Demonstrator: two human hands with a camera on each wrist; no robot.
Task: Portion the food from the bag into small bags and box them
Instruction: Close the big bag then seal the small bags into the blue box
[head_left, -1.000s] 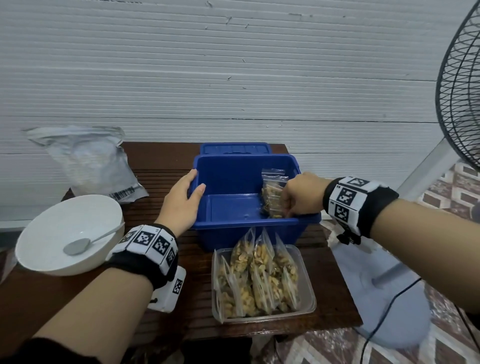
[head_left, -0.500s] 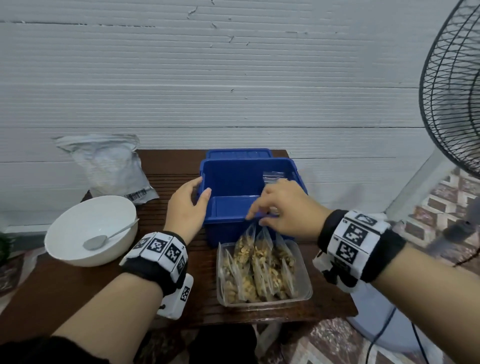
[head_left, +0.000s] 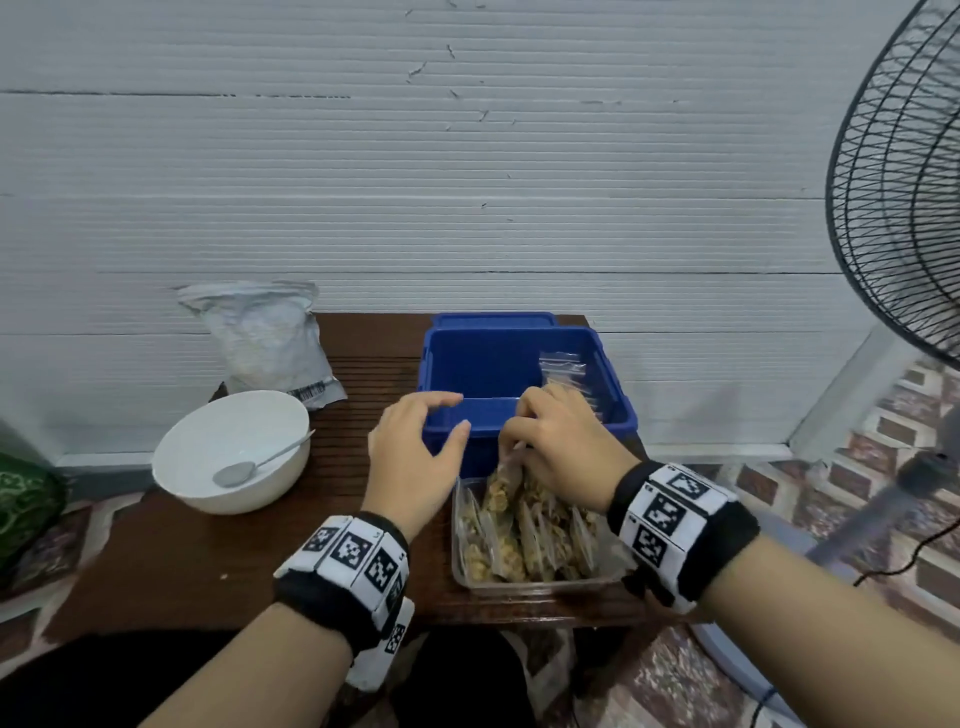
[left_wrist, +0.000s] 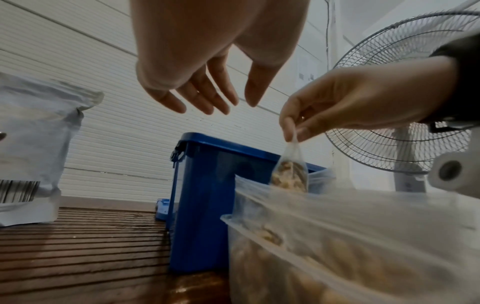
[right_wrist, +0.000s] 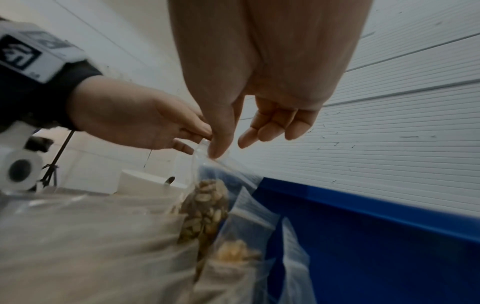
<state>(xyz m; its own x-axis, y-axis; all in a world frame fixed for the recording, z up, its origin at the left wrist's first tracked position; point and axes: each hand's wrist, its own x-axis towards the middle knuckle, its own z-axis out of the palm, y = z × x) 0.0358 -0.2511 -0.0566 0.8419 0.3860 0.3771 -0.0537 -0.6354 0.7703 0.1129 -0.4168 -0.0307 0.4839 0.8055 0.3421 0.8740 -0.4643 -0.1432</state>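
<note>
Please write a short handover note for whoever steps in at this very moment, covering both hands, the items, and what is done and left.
Right hand: pinches the top of one small filled bag, lifting it out of the clear tray.
Left hand: open, holds nothing, hovering by the near left corner of the blue box.
Blue box: open, at the back of the table, one small bag already inside at its right; its lid lies behind it.
Clear tray: in front of the box, several filled bags left.
Large bag, white bowl with spoon: at the left, untouched.
Left: box this bag, then the remaining ones.
</note>
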